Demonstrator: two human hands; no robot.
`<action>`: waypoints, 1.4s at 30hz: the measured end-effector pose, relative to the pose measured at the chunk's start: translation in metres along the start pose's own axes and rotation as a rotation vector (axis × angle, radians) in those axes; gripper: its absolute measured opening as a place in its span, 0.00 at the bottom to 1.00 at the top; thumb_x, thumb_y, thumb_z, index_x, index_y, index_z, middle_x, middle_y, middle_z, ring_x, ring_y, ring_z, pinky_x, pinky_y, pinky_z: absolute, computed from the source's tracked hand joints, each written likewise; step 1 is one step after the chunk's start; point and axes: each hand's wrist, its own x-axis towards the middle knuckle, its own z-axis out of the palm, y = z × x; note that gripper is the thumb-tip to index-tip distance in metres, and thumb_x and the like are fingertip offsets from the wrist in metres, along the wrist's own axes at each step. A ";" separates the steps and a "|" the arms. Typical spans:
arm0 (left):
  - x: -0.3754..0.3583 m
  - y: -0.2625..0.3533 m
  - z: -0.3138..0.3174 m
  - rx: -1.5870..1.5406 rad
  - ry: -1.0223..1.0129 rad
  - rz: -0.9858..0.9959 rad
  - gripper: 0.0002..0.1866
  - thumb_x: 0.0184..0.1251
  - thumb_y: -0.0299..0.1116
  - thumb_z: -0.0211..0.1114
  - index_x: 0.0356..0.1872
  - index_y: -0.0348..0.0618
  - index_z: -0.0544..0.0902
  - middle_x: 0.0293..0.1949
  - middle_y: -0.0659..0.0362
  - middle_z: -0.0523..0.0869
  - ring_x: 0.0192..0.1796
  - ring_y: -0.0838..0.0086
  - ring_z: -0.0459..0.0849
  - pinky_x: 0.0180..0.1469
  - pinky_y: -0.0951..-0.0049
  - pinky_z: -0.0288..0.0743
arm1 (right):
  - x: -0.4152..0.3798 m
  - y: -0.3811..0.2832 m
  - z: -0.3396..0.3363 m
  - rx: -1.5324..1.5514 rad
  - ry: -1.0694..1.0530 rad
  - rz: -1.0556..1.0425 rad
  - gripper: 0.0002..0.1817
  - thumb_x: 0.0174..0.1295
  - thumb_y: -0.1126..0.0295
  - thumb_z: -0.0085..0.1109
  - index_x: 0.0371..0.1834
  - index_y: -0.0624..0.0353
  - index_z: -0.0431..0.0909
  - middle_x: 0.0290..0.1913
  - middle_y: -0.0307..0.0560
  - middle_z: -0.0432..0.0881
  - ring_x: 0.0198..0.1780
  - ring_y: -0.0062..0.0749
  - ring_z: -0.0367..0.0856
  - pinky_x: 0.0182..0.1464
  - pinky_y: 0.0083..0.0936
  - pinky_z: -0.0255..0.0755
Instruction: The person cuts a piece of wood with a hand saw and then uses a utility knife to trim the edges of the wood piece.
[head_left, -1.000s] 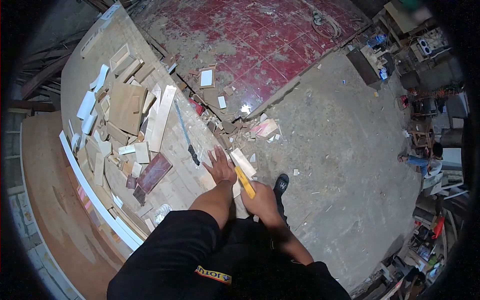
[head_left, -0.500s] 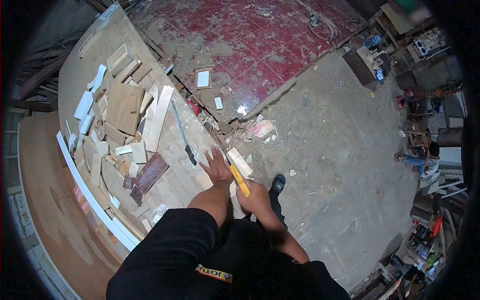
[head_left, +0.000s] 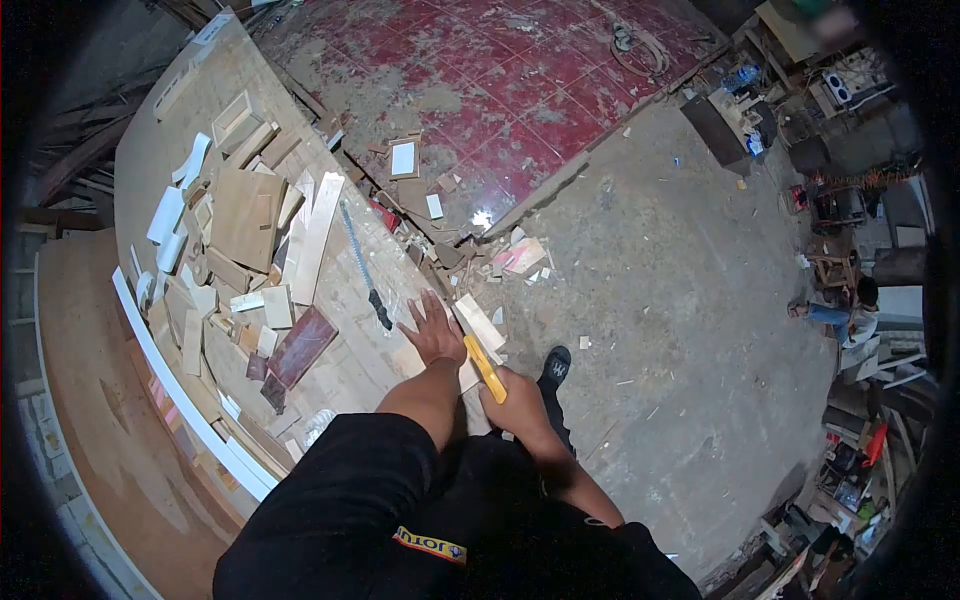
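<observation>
My left hand (head_left: 436,333) lies flat on the workbench (head_left: 365,360) near its right edge, fingers spread, pressing down on pale wood. Just to its right, a pale wood strip (head_left: 480,322) juts past the bench edge. My right hand (head_left: 517,405) is closed around the lower end of a long yellow tool (head_left: 485,368), which slants up and left toward the left hand. Any blade on it is too hard to make out. Up from the left hand, a saw blade with a black grip (head_left: 379,309) rests on the bench.
Wood offcuts (head_left: 245,220), a dark red block (head_left: 303,346) and curled white strips (head_left: 165,212) cover the bench's left part. Scraps litter the concrete floor (head_left: 660,330) by the bench edge. At the far right a person (head_left: 858,322) sits among clutter.
My right hand and the yellow tool have shifted slightly down and to the right, toward my body. My left hand stays flat in nearly the same place.
</observation>
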 end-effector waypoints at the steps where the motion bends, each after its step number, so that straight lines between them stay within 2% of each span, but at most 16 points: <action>1: 0.000 0.003 -0.009 0.020 -0.046 -0.004 0.39 0.77 0.46 0.47 0.84 0.44 0.51 0.86 0.59 0.47 0.87 0.51 0.39 0.79 0.27 0.30 | -0.005 -0.011 -0.011 -0.001 0.004 -0.002 0.15 0.62 0.60 0.65 0.39 0.64 0.84 0.32 0.67 0.84 0.38 0.65 0.85 0.41 0.48 0.79; 3: 0.005 0.002 -0.013 0.046 -0.090 -0.016 0.39 0.77 0.46 0.46 0.84 0.44 0.51 0.86 0.58 0.47 0.87 0.51 0.39 0.79 0.27 0.31 | -0.018 -0.049 -0.039 0.013 -0.055 0.106 0.16 0.62 0.60 0.65 0.38 0.64 0.83 0.31 0.67 0.84 0.38 0.66 0.85 0.41 0.49 0.78; 7: 0.003 0.002 -0.004 0.030 -0.054 -0.002 0.39 0.77 0.47 0.46 0.84 0.43 0.51 0.86 0.58 0.47 0.86 0.50 0.39 0.79 0.26 0.31 | -0.008 -0.041 -0.034 0.002 -0.052 0.119 0.16 0.62 0.59 0.65 0.38 0.65 0.83 0.32 0.68 0.84 0.38 0.66 0.85 0.41 0.48 0.78; 9: 0.004 -0.001 -0.003 0.024 -0.051 -0.007 0.39 0.76 0.46 0.46 0.84 0.43 0.51 0.86 0.58 0.48 0.86 0.50 0.40 0.79 0.26 0.31 | 0.007 -0.036 -0.022 -0.029 -0.063 0.107 0.19 0.62 0.57 0.64 0.41 0.65 0.83 0.34 0.66 0.86 0.40 0.65 0.86 0.44 0.53 0.80; 12: 0.000 -0.002 0.002 0.039 -0.050 0.000 0.38 0.77 0.46 0.46 0.84 0.43 0.51 0.86 0.57 0.47 0.86 0.50 0.41 0.79 0.26 0.31 | 0.005 -0.034 -0.020 -0.036 -0.045 0.046 0.19 0.62 0.57 0.63 0.41 0.65 0.83 0.34 0.66 0.86 0.39 0.65 0.86 0.45 0.54 0.80; 15: 0.008 0.001 -0.009 -0.001 -0.122 -0.028 0.38 0.78 0.45 0.46 0.84 0.43 0.51 0.87 0.58 0.44 0.86 0.51 0.40 0.79 0.27 0.31 | -0.015 -0.073 -0.052 -0.087 -0.137 0.112 0.18 0.61 0.57 0.65 0.36 0.66 0.83 0.35 0.67 0.85 0.41 0.66 0.85 0.45 0.52 0.78; 18: 0.005 0.003 -0.016 0.034 -0.146 -0.036 0.38 0.78 0.45 0.46 0.85 0.44 0.49 0.87 0.59 0.44 0.87 0.52 0.40 0.79 0.28 0.31 | -0.009 -0.079 -0.051 -0.126 -0.167 0.169 0.18 0.62 0.57 0.63 0.38 0.65 0.83 0.36 0.67 0.86 0.42 0.66 0.85 0.46 0.53 0.78; 21: 0.006 0.004 -0.018 0.061 -0.163 -0.048 0.38 0.78 0.45 0.46 0.85 0.45 0.49 0.87 0.60 0.43 0.87 0.53 0.39 0.79 0.28 0.31 | 0.013 -0.054 -0.024 -0.066 -0.074 0.134 0.18 0.62 0.58 0.63 0.40 0.65 0.84 0.37 0.68 0.86 0.44 0.66 0.85 0.47 0.54 0.78; 24: 0.007 0.006 -0.014 0.066 -0.148 -0.042 0.38 0.78 0.46 0.46 0.85 0.46 0.49 0.87 0.61 0.42 0.87 0.53 0.39 0.79 0.28 0.31 | 0.012 -0.043 -0.021 -0.104 -0.125 0.122 0.19 0.64 0.57 0.62 0.42 0.65 0.84 0.37 0.69 0.86 0.41 0.67 0.86 0.48 0.55 0.80; 27: 0.008 0.003 -0.014 0.054 -0.152 -0.052 0.37 0.79 0.46 0.45 0.85 0.47 0.48 0.87 0.61 0.42 0.87 0.53 0.39 0.79 0.28 0.32 | -0.011 -0.083 -0.059 -0.097 -0.167 0.165 0.18 0.63 0.57 0.63 0.41 0.64 0.85 0.37 0.68 0.86 0.44 0.67 0.85 0.47 0.54 0.79; 31: 0.005 0.003 -0.011 0.046 -0.119 -0.040 0.37 0.80 0.45 0.44 0.85 0.47 0.48 0.87 0.60 0.42 0.87 0.52 0.39 0.79 0.28 0.31 | 0.005 -0.061 -0.036 -0.086 -0.141 0.154 0.19 0.63 0.57 0.63 0.42 0.64 0.84 0.37 0.68 0.86 0.44 0.67 0.85 0.47 0.53 0.79; 33: 0.006 0.001 -0.010 0.052 -0.121 -0.033 0.37 0.80 0.45 0.44 0.85 0.47 0.48 0.87 0.60 0.42 0.87 0.52 0.39 0.79 0.28 0.31 | 0.026 -0.036 -0.005 -0.051 -0.047 0.093 0.19 0.62 0.57 0.64 0.42 0.64 0.84 0.37 0.68 0.86 0.43 0.67 0.85 0.46 0.52 0.79; 36: 0.007 0.001 -0.002 0.052 -0.102 -0.021 0.37 0.79 0.46 0.44 0.85 0.46 0.49 0.87 0.59 0.42 0.87 0.51 0.38 0.79 0.27 0.31 | 0.019 -0.025 0.000 -0.068 -0.037 0.018 0.20 0.62 0.55 0.64 0.41 0.66 0.83 0.34 0.67 0.86 0.40 0.67 0.86 0.45 0.54 0.80; 38: 0.009 0.001 -0.003 0.057 -0.080 -0.008 0.38 0.79 0.46 0.44 0.85 0.46 0.49 0.87 0.59 0.43 0.87 0.51 0.38 0.78 0.26 0.30 | 0.009 -0.050 -0.026 -0.021 -0.034 0.036 0.20 0.62 0.56 0.65 0.41 0.66 0.83 0.34 0.67 0.86 0.39 0.67 0.86 0.45 0.54 0.80; 40: 0.006 0.001 -0.010 -0.022 -0.121 -0.023 0.38 0.77 0.47 0.46 0.84 0.44 0.51 0.87 0.59 0.44 0.87 0.51 0.38 0.78 0.26 0.31 | -0.003 -0.073 -0.051 -0.057 -0.126 0.085 0.20 0.62 0.56 0.65 0.40 0.66 0.84 0.35 0.67 0.86 0.40 0.67 0.86 0.45 0.54 0.80; 42: 0.003 0.000 -0.003 -0.008 -0.108 -0.013 0.39 0.76 0.48 0.47 0.84 0.44 0.51 0.86 0.58 0.45 0.86 0.51 0.39 0.78 0.26 0.30 | -0.001 -0.072 -0.051 -0.048 -0.142 0.106 0.20 0.63 0.56 0.64 0.39 0.66 0.84 0.35 0.68 0.86 0.41 0.67 0.86 0.46 0.54 0.80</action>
